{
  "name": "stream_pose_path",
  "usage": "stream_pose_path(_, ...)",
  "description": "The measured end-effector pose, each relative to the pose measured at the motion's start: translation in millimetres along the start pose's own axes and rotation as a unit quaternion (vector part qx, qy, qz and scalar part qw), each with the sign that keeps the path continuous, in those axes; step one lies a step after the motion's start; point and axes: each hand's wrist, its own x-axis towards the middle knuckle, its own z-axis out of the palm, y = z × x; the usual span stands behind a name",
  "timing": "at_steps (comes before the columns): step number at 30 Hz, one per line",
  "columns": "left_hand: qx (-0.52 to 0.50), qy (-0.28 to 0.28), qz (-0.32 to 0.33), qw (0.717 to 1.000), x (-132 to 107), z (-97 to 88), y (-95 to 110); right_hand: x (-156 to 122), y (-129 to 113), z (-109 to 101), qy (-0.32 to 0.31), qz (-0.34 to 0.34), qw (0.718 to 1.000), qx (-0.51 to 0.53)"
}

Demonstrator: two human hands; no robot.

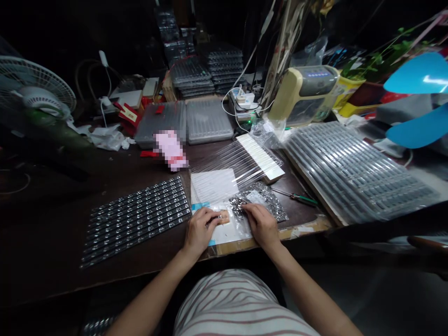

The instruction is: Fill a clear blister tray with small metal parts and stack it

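Two bare hands at work: left hand (201, 228), fingers pressed together beside a small tan block (224, 217), contact unclear; right hand (261, 225), fingers pinching a crinkled silver foil bag (261, 200) lying partly on a white paper sheet (213, 184). Bag light, soft, likely slippery; best held at its gathered fold.

Shirt (238, 303): white with reddish-brown stripes, bottom of frame
Foil packet (259, 204): crinkled silver, centre
Screwdriver handle (304, 199): green
Tray rows (136, 221): black, silver-dotted grid, left
Plastic sheet (416, 74): bright blue, upper right
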Motion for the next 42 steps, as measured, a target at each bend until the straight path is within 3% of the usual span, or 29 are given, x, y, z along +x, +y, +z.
stream_pose_path(12,0.026,-0.014,0.009,1.0,1,2.1,-3,5,-12,2,-0.025,0.002,0.999,-0.021)
stream_pose_path(18,-0.048,0.072,-0.017,0.996,1,-1.1,-7,18,-37,24,-0.075,-0.01,0.997,-0.015)
stream_pose_path(23,-0.054,0.081,-0.023,0.995,2,-2.1,-8,20,-45,34,-0.094,-0.029,0.993,-0.057)
stream_pose_path(27,-0.056,0.08,-0.027,0.995,2,-1.4,-7,20,-36,24,-0.113,-0.042,0.987,-0.106)
stream_pose_path(34,-0.069,0.073,-0.045,0.994,5,-5.8,-5,8,6,2,-0.133,-0.066,0.975,-0.165)
stream_pose_path(38,-0.07,0.06,-0.04,0.995,13,-8.2,3,6,10,5,-0.092,-0.041,0.986,-0.134)
stream_pose_path(42,-0.035,0.015,0.011,0.999,15,-0.5,10,9,5,5,-0.056,-0.029,0.993,-0.096)
